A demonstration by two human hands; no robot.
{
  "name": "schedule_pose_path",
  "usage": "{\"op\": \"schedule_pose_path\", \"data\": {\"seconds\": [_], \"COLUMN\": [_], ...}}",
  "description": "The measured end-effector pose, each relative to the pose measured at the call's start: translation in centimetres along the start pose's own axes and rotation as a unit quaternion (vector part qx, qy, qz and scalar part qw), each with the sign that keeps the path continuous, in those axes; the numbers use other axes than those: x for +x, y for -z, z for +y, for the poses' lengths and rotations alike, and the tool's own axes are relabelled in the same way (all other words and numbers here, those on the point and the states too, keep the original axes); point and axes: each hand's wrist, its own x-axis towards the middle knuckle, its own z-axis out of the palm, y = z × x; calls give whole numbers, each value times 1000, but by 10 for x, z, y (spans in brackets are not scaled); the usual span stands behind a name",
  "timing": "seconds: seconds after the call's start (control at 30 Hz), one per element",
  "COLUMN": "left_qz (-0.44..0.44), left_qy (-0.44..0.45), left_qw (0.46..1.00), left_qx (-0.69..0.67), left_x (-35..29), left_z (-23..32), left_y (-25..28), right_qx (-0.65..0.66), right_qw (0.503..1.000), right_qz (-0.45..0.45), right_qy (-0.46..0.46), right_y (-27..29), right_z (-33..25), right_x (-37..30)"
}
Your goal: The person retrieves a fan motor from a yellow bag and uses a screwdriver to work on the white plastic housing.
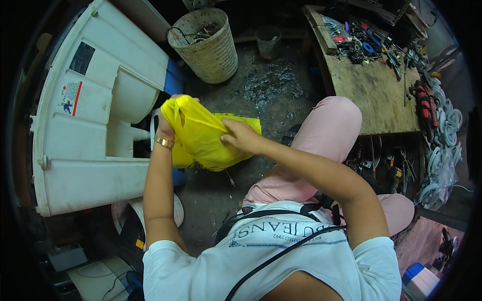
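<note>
A bright yellow piece of thin cloth (206, 143), loose and bag-like with folds at its top, hangs between my hands over the floor. My left hand (166, 124), with a gold watch (164, 141) on its wrist, holds it at the upper left side. Most of the left fingers are behind the cloth or hidden by it. Farther right, my right hand (242, 136) grips the cloth, its fingers bent and thumb against the fabric. A ragged lower edge shows dark threads. I cannot tell what, if anything, is inside.
A large white plastic machine housing (95, 145) stands close on the left. Behind the cloth are a woven-look bin (208, 55) holding wires and a small bucket (268, 42). At right, a wooden bench (369, 88) bears tools and scraps, with coiled white tubing (444, 125) beside it.
</note>
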Motion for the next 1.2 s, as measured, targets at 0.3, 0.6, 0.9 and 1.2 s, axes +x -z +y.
{"op": "schedule_pose_path", "data": {"seconds": [0.3, 0.6, 0.9, 1.2], "left_qz": [-170, -2, 154, -126], "left_qy": [-66, -66, -22, 408], "left_qw": [857, 871, 980, 817], "left_qx": [482, 486, 124, 387], "left_x": [-30, -130, -258, -216], "left_z": [-1, 4, -1, -35], "left_y": [-51, -40, 17, -36], "right_qx": [97, -14, -278, -42], "right_qw": [995, 987, 950, 949], "right_qz": [-21, -158, -138, -289], "right_qy": [-8, -1, 24, 122], "right_y": [-12, -43, 24, 23], "right_z": [-18, -35, -36, -17], "right_x": [-21, -32, -38, -48]}}
